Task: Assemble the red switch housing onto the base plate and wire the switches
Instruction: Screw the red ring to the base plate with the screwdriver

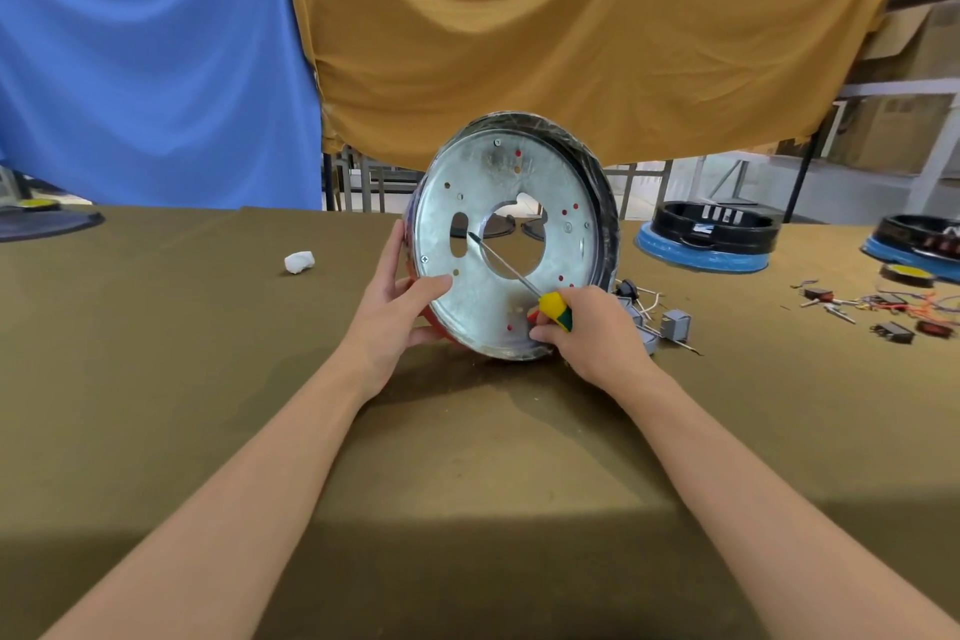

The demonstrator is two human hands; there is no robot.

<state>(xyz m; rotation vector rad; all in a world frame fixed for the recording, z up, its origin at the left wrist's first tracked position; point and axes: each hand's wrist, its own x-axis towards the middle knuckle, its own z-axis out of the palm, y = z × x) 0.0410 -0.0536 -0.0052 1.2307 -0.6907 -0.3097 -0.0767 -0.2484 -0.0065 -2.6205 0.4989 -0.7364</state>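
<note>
at desk centre you hold one round metal base plate (511, 237) on edge, its lower rim on the olive desk (208, 379), its face turned to you. red housing (415, 276) shows only as a thin strip behind the plate's left rim. one large middle hole and one oval slot pierce the plate; several small holes show red through them.

counted: one screwdriver (519, 276), one white wad (300, 261) far left, two black round units on blue bases (711, 234) far right, one loose heap of switches and wires (883, 312) on the right, grey parts (670, 325) just beside your right hand.

room: broad bare cloth lies between you and the plate; the near edge runs under your forearms. the right side is crowded.

your left hand (400, 312) curls its grip round the plate's left rim, thumb across the face. your right hand (587, 327) has its grip wrapped round the yellow-green handle, shaft slanting up-left, tip near the oval slot; fingertips touch the plate's lower face.
</note>
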